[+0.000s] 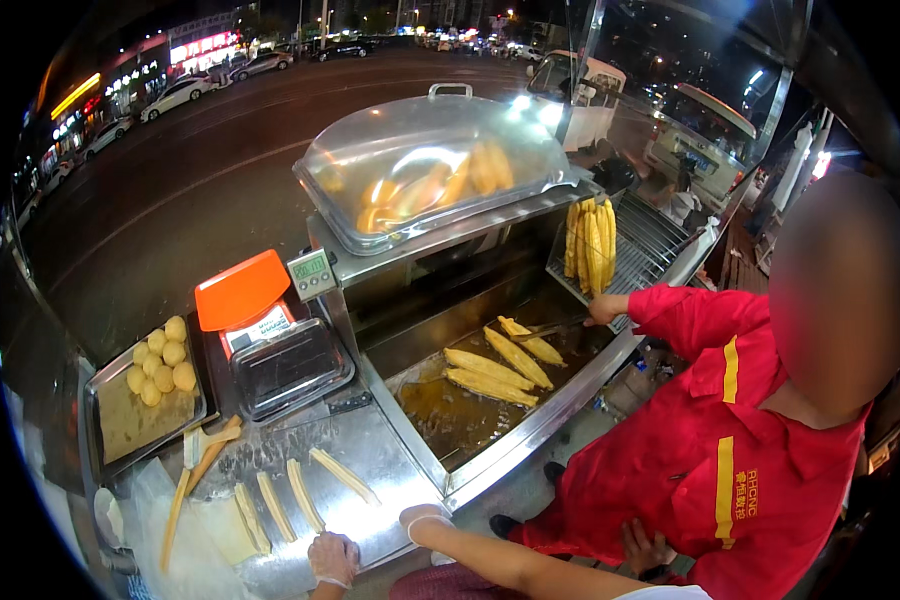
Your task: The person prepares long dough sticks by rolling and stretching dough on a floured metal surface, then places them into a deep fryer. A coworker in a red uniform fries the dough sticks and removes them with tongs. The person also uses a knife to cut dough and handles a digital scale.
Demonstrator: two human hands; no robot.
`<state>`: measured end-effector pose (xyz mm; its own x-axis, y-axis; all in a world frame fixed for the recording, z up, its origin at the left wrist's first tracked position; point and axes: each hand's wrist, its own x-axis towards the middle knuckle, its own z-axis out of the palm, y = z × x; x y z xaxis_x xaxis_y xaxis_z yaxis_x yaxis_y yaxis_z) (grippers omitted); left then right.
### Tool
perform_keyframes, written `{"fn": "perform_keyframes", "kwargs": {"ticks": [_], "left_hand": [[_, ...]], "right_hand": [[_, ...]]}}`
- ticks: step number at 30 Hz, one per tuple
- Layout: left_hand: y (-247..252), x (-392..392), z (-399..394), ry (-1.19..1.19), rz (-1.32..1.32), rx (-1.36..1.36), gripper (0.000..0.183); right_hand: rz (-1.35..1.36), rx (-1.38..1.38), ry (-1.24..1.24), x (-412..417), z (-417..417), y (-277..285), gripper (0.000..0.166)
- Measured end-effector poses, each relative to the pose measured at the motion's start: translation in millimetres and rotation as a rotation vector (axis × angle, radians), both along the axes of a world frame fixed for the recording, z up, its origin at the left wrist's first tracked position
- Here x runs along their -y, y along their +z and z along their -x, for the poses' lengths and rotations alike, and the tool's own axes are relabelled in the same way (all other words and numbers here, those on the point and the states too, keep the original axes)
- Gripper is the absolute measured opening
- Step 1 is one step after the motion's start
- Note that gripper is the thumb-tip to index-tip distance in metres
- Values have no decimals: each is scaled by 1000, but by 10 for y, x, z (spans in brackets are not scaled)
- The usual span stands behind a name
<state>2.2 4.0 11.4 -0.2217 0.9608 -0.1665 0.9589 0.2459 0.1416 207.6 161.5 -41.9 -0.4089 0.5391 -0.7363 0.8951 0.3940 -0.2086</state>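
Observation:
My left hand [334, 559], in a clear plastic glove, is at the near edge of the steel worktop [390, 457]. Its fingertips meet or nearly meet the lower end of a raw dough strip [305, 495]. My right hand [426, 519], also gloved, is by the worktop's right corner, close to the near end of another slanting dough strip [345, 476]. Neither hand's grip can be made out. Left of these lie a single strip [276, 506] and a doubled-looking strip [251, 519], the latter beside a flat dough sheet [221, 529].
A co-worker [690, 420] in red holds tongs [547, 330] over the oil fryer [435, 420], where several fried dough sticks [487, 371] float. More sticks stand in a wire rack [637, 240]. A knife [349, 403], orange scale [240, 289], tray of dough balls [150, 420] and rolling pin [214, 457] lie left.

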Motion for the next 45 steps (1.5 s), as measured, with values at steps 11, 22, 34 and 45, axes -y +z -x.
{"fn": "perform_keyframes", "kwargs": {"ticks": [11, 22, 34, 45], "left_hand": [[-144, -33, -9, 19, 76, -24, 19], [-207, 37, 18, 52, 38, 44, 18], [-400, 139, 77, 7, -63, 36, 15], [-47, -8, -70, -231, -428, -145, 17]], "right_hand": [[65, 4, -164, 23, 56, -135, 22], [100, 20, -213, 36, 113, 270, 24], [26, -12, -18, 34, 105, 330, 26], [33, 27, -80, 50, 89, 435, 30]]}}
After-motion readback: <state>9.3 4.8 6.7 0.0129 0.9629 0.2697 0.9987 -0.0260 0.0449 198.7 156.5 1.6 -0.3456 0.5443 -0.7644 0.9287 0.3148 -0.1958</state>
